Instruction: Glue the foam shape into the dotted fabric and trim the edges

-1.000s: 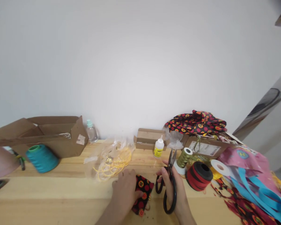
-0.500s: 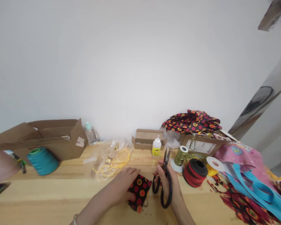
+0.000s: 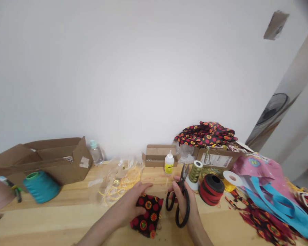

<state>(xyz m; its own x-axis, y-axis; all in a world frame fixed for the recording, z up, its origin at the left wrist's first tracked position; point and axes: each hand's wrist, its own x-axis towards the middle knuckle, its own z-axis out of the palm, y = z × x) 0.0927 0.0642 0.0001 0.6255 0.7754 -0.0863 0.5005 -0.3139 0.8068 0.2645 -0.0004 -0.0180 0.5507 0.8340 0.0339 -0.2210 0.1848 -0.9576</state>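
My left hand (image 3: 129, 202) lies on a small piece of black fabric with red and orange dots (image 3: 147, 216) on the wooden table (image 3: 66, 212); its fingers curl over the fabric's left edge and grip it. My right hand (image 3: 187, 201) holds large black scissors (image 3: 181, 198) by the handles, blades pointing up and away and nearly together. The scissors stand just right of the fabric piece, not touching it.
Left: an open cardboard box (image 3: 48, 159), a teal thread cone (image 3: 39, 186), a small clear bottle (image 3: 95, 152). Middle: a plastic bag with yellow cord (image 3: 122, 179), a small carton (image 3: 157, 155), a glue bottle (image 3: 168, 162). Right: gold (image 3: 195, 172), red (image 3: 212, 189) and white (image 3: 231, 179) spools, dotted cloth (image 3: 205, 132), pink and blue fabric (image 3: 269, 186).
My left hand has shifted the fabric piece slightly to the left and toward me. The right hand keeps the scissors upright in much the same place. The view has tilted a little.
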